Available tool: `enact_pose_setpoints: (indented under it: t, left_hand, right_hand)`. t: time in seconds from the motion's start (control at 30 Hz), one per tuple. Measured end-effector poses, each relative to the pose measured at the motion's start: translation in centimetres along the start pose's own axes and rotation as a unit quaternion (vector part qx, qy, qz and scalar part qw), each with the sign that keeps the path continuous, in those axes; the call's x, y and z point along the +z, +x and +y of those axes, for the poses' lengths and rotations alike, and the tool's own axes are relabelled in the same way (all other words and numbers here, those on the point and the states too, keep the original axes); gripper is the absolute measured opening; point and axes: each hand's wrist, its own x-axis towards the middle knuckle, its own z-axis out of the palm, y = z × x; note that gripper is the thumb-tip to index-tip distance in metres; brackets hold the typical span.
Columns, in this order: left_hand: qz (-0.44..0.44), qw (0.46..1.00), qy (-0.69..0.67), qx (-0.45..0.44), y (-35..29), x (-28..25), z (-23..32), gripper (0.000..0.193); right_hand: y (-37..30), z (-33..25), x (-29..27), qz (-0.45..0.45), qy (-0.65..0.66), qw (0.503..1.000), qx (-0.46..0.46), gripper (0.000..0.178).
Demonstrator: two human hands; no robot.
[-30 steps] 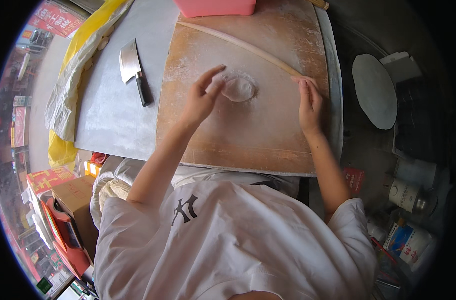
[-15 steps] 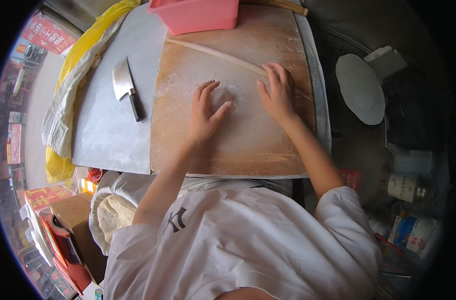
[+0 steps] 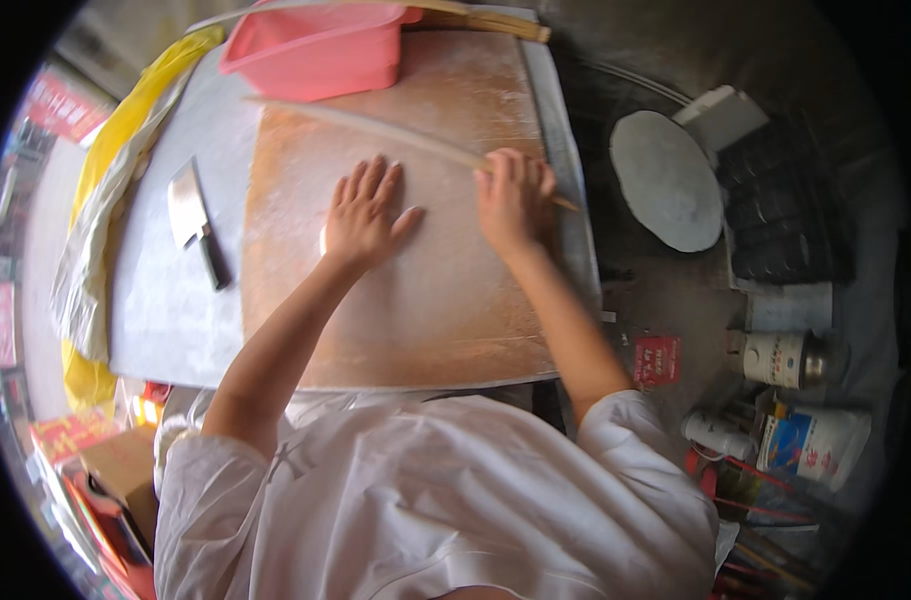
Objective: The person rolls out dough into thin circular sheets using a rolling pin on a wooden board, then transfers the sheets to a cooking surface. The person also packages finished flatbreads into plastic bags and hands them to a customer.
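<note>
My left hand [image 3: 361,218] lies flat on the floured wooden board [image 3: 415,335], fingers slightly spread. A small white sliver shows at the edge of its palm; what it belongs to is hidden. To the right, my right hand [image 3: 515,200] is closed around a long, thin wooden rolling pin [image 3: 395,132] near its right end. The pin slants across the far part of the board, a bit blurred, with its tip poking out beyond my hand. Left of the board, a cleaver [image 3: 188,205] with a black handle rests on the grey tabletop.
A pink plastic tub [image 3: 320,62] stands at the far edge, with a bundle of sticks [image 3: 495,22] beside it. Yellow and white sheeting [image 3: 110,205] drapes the left side. Right of the table are a pale round lid-like disc [image 3: 667,180] and a metal-capped canister [image 3: 775,360].
My right hand has closed around the rolling pin. My left hand has gone from raised and curved to flat on the board. The whole view has shifted, with the table lower and further left.
</note>
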Motion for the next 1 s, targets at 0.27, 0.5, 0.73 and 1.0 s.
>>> enact_pose_setpoints:
  t: [0.27, 0.5, 0.73, 1.0]
  left_hand:
    - [0.023, 0.996, -0.033, -0.083, 3.2, 0.8, -3.0, 0.074]
    - [0.052, 0.994, -0.028, -0.09, -1.5, 1.2, -0.7, 0.071]
    - [0.254, 0.943, -0.211, -0.052, -8.9, -2.7, -5.5, 0.043]
    - [0.092, 0.975, -0.148, -0.139, -0.6, -2.5, -13.1, 0.047]
  right_hand:
    - [-0.9, -2.2, -6.4, -0.038, 0.135, 0.989, 0.046, 0.029]
    - [-1.3, -1.0, -4.9, -0.085, 0.161, 0.98, 0.078, 0.028]
    - [-4.2, -1.5, -4.3, -0.174, 0.015, 0.983, -0.055, 0.03]
    - [5.0, 3.8, 4.7, -0.168, 0.015, 0.978, -0.119, 0.053]
